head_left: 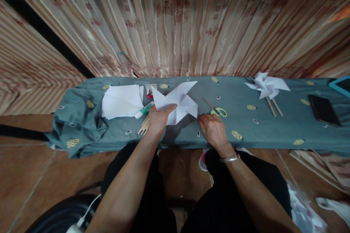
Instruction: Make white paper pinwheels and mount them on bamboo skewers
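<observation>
My left hand [160, 118] grips a white paper pinwheel [179, 102], the thumb pressed on its folded middle. To the right, my right hand [213, 128] rests low over the cloth with its fingers curled together; whatever is in them, if anything, is hidden. Just beyond that hand lies a pair of scissors [218, 111] with pale green handles. Several wooden sticks [143, 127] lie partly under my left hand. A green and white tube [144, 109] is beside them, next to a stack of white paper [122, 101].
Finished-looking paper pinwheels [269, 85] on wooden sticks lie at the right. Beyond them are a dark phone [324, 110] and a blue-edged device [341, 85]. A small red item [149, 93] sits behind the tube. A patterned curtain [175, 25] hangs along the back edge of the cloth-covered surface [270, 136].
</observation>
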`<state>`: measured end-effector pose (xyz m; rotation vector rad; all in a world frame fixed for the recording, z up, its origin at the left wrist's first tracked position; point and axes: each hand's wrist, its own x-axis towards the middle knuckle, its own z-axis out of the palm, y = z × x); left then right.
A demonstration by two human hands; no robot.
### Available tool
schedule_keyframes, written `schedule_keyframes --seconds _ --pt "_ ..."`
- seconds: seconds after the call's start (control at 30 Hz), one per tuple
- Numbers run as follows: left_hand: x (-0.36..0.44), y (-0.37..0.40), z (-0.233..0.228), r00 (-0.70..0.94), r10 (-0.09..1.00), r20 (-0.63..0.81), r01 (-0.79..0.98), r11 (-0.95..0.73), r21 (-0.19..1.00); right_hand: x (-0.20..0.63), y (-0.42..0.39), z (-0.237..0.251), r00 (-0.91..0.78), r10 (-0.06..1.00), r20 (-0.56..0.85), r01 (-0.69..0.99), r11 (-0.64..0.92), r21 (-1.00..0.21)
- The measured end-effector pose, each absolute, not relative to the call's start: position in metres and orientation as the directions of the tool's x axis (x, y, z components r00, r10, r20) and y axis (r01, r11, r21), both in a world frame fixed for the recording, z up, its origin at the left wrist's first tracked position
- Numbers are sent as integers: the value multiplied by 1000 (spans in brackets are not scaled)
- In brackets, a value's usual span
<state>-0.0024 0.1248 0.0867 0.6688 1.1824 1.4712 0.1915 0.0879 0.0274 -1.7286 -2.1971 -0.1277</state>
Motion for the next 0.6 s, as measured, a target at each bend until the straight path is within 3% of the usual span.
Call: schedule_keyframes --seconds 0.1,0.27,0.43,0.53,0.6 --pt "-3 125 87 -265 947 -184 -383 71 921 191 85 30 -170 932 321 931 258 -257" --pt "0 125 84 -254 954 -157 -380 50 923 196 81 47 23 933 358 779 208 -592" --pt "7 125 79 -237 961 -141 -356 50 933 196 90 63 257 942 214 388 102 -916" --pt "9 126 75 -234 965 -120 -317 42 948 190 96 72 265 951 162 139 129 -982" --pt "10 127 73 -234 969 -85 -255 23 967 183 94 79 258 945 199 129 171 -977"
